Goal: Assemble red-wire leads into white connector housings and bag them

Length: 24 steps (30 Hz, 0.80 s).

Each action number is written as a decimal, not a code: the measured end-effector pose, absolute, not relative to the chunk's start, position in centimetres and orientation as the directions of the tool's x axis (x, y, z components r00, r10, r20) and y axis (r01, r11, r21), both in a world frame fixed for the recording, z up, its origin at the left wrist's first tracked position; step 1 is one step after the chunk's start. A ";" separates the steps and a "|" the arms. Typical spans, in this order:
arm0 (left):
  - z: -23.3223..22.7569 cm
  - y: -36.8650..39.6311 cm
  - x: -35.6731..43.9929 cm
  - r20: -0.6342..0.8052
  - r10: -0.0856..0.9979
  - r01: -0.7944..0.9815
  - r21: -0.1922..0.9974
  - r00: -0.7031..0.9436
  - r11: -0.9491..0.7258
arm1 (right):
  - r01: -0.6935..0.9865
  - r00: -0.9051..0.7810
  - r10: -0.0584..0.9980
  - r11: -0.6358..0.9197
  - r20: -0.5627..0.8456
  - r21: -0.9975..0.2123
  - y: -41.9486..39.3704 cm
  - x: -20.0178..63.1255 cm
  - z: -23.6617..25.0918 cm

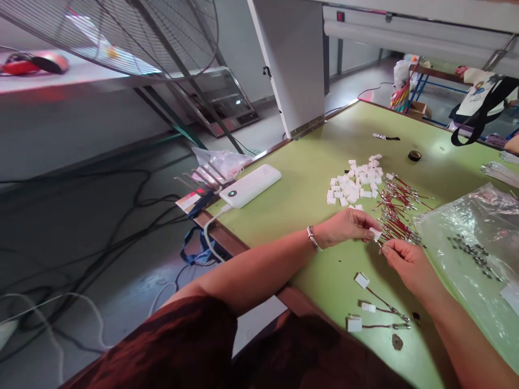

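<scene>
Over the green bench (308,183), a little in from its near edge, the left hand (344,226) reaches across with its fingers drawn together, pinching a small white connector (377,233) at the fingertips. The right hand (407,262) sits just beside it, fingers curled and thumb pressed to forefinger on what looks like the metal end of a red wire (383,243) (too small to tell exactly how it is gripped); that wire's long axis runs from the fingertips away toward the far right, into the heap of red wires (399,208) lying just beyond both hands. The wires in that heap mostly lie along the same diagonal, their metal terminals bunched toward the right. Further from the near edge, touching the heap's left side, is a pile of white connectors (357,183). Nearer the person, below the right hand, three finished leads (379,310) lie flat, each with its white plug to the left and its red wire trailing right. A clear plastic bag (470,243) with small dark metal parts covers the bench's right side. A white power bank (250,185) rests at the left edge, its cable hanging over, and a small roll of dark tape (414,155) stands toward the far edge.
</scene>
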<state>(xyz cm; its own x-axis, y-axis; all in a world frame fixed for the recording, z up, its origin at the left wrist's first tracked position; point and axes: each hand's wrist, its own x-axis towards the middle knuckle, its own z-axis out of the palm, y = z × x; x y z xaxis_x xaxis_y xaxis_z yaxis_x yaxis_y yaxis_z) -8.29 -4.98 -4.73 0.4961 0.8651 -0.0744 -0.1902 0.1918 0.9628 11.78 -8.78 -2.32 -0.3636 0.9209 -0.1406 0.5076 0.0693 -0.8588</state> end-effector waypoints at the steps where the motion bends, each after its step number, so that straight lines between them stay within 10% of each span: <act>1: -4.7 -5.0 -8.3 -0.068 0.857 -0.179 0.967 0.511 0.184 | 0.467 -0.367 0.910 0.000 -0.194 -0.884 -8.9 11.7 -2.2; 11: -4.9 -5.1 -8.3 -0.042 0.845 -0.219 0.958 0.533 0.185 | 0.316 -0.305 0.883 -0.260 -0.357 -0.912 -9.3 11.6 -1.4; 18: -3.6 -5.7 -8.2 0.125 0.813 -0.028 0.991 0.569 -0.132 | 0.245 -0.398 0.706 -0.533 -0.586 -0.810 -8.4 12.2 -2.1; 24: -4.7 -6.6 -7.2 -0.107 0.818 -0.033 0.988 0.565 0.152 | 0.355 -0.354 0.879 -0.190 -0.320 -0.915 -9.0 11.9 -3.2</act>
